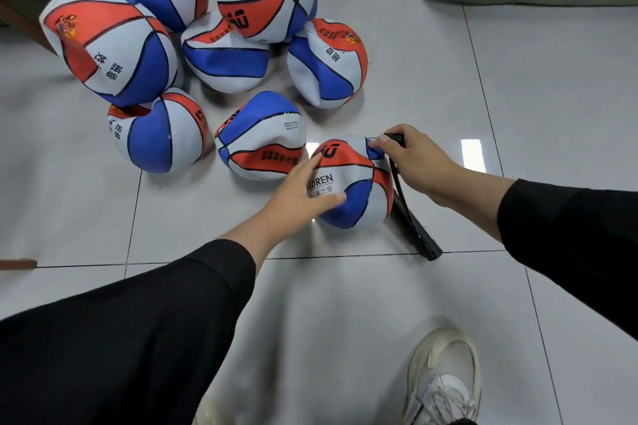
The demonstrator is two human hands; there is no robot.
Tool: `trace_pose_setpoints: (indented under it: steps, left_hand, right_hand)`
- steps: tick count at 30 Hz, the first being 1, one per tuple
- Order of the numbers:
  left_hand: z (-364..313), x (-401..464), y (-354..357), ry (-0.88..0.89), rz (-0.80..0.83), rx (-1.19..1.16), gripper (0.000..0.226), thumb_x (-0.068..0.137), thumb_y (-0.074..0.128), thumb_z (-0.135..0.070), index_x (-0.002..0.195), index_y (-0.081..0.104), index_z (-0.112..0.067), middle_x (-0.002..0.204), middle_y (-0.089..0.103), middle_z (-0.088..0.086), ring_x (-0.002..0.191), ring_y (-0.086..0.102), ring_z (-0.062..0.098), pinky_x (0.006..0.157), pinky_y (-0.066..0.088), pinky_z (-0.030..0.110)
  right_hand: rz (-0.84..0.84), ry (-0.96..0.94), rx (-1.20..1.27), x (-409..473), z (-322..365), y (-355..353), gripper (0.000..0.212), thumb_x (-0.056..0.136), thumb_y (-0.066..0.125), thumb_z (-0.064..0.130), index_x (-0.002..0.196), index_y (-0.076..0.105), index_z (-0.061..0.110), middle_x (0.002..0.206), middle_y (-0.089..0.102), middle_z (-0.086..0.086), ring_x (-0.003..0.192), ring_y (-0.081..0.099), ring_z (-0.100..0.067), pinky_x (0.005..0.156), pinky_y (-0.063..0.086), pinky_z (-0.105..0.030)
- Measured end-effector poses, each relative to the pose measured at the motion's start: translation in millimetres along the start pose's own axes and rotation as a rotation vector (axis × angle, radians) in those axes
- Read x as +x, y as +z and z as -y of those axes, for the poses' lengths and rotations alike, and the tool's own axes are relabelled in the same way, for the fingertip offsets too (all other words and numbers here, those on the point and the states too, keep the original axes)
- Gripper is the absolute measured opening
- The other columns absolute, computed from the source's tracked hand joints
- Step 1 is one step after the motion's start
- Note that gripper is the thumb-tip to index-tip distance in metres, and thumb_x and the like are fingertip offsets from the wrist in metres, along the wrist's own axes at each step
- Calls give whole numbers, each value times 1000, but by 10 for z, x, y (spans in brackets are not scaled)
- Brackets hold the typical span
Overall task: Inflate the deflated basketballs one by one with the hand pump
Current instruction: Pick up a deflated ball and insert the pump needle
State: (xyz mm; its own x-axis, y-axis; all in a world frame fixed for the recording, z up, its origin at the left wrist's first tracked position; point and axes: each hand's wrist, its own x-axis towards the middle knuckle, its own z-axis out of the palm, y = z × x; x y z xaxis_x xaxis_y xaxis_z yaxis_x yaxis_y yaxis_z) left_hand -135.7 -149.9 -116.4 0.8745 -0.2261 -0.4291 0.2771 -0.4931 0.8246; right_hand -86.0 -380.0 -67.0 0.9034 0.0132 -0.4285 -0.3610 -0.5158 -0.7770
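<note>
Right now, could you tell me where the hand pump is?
In the head view the hand pump lies on the tiled floor, right of the nearest basketball; the right hand grips its hose end by that ball.

Between both hands, nearest red-white-blue deflated basketball (pixel 352 183) on grey tiled floor (pixel 345 304), slim black hand pump (pixel 414 228) touching its right, seven ball cluster (pixel 193 55) behind-left.
</note>
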Motion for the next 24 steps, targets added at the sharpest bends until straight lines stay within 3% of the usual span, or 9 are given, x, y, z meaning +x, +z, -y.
trace_pose_setpoints:
  steps: [3, 5, 8, 13, 17, 20, 24]
  left_hand:
    - [103, -21, 2, 24, 100, 362, 141, 68, 95, -44, 164, -8, -37, 172, -18, -11, 159, 2, 13, 126, 22, 37]
    - [101, 17, 23, 26, 79, 516, 147, 65, 96, -44, 162, -15, -40, 171, -21, -8, 160, 5, 20, 123, 30, 42]
    - [22, 124, 78, 64, 42, 602, 149, 63, 96, -44, 162, -15, -37, 172, -14, -2, 160, 8, 24, 121, 33, 44]
    - [-34, 236, -8, 125, -4, 426, 130, 67, 94, -43, 164, 8, -39, 165, 23, -6, 151, 28, 20, 116, 36, 38]
    - [-119, 281, -5, 158, -125, 322, 98, 69, 89, -51, 150, 36, -41, 143, 53, -4, 132, 49, 21, 113, 42, 43]
    - [-205, 275, 24, 89, -153, 161, 81, 75, 88, -48, 142, 47, -33, 138, 58, -4, 127, 55, 18, 110, 47, 43]
    - [-307, 275, 47, 47, -173, 165, 67, 80, 84, -49, 135, 52, -29, 131, 58, -2, 122, 57, 22, 107, 48, 44]
  right_hand:
    - [3, 20, -7, -15, -16, 3, 28, 102, 53, 46, 114, 60, 22, 114, 68, 4, 107, 62, -20, 90, 53, -37]
    - [34, 41, 36, -41, -26, 18, 33, 94, 54, 56, 108, 60, 27, 114, 70, 6, 111, 63, -18, 99, 53, -47]
    - [60, 44, 112, -44, -57, 17, 49, 77, 54, 68, 105, 60, 29, 115, 72, 9, 113, 65, -15, 102, 52, -49]
    - [-10, 40, 187, 20, -58, -8, 30, 95, 55, 51, 108, 60, 24, 116, 73, 7, 110, 67, -11, 103, 53, -47]
    - [-45, 24, 268, 100, 6, -62, 21, 106, 50, 36, 113, 55, 17, 119, 72, 2, 109, 68, -8, 103, 53, -40]
    - [-43, 32, 337, 145, 52, -124, 17, 108, 48, 32, 113, 53, 16, 122, 70, -3, 111, 68, -15, 104, 53, -38]
    - [-65, 12, 291, 183, 19, -118, 14, 107, 49, 34, 109, 53, 21, 123, 70, 1, 115, 66, -15, 107, 51, -39]
